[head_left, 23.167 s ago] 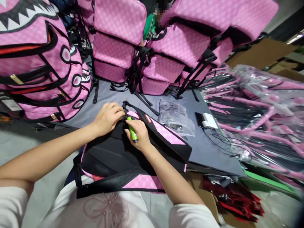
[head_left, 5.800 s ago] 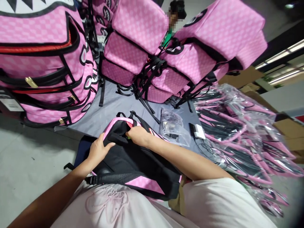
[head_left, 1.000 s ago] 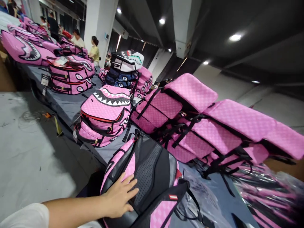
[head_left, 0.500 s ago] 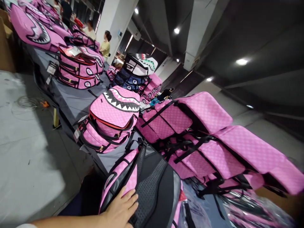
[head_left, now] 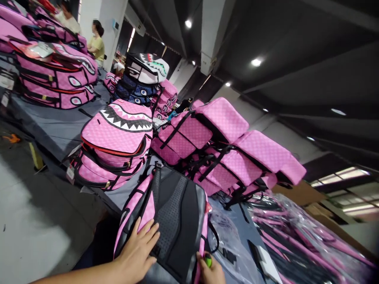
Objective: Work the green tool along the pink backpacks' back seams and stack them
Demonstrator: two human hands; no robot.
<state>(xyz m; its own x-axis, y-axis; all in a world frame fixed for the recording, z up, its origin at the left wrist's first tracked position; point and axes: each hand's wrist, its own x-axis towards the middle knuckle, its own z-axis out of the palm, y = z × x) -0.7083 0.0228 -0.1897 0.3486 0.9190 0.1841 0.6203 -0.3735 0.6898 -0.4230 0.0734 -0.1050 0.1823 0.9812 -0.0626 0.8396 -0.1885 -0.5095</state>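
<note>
A pink backpack with a black padded back panel (head_left: pixel 185 209) lies in front of me, its back side up. My left hand (head_left: pixel 139 246) rests on its left part with fingers spread, near a shoulder strap (head_left: pixel 156 185). At the lower right edge of the backpack, my right hand (head_left: pixel 211 271) is closed, thumb and fingers at the pink side. A small green-and-black object (head_left: pixel 208 259) shows in that hand; its kind is hidden. Just beyond lies a stack of pink backpacks with a shark-mouth print (head_left: pixel 127 120).
More pink backpacks (head_left: pixel 225 118) are piled at the right. Clear plastic bags (head_left: pixel 227 236) and wrapped pink-and-black goods (head_left: pixel 290 228) lie on the right. Further stacks (head_left: pixel 56 75) stand along the grey-covered table (head_left: pixel 56 126). A person in yellow (head_left: pixel 96 44) is in the background.
The view has swung to the right, so everything sits further left. My right hand has come into view at the backpack's right edge. My left hand stays on the backpack.
</note>
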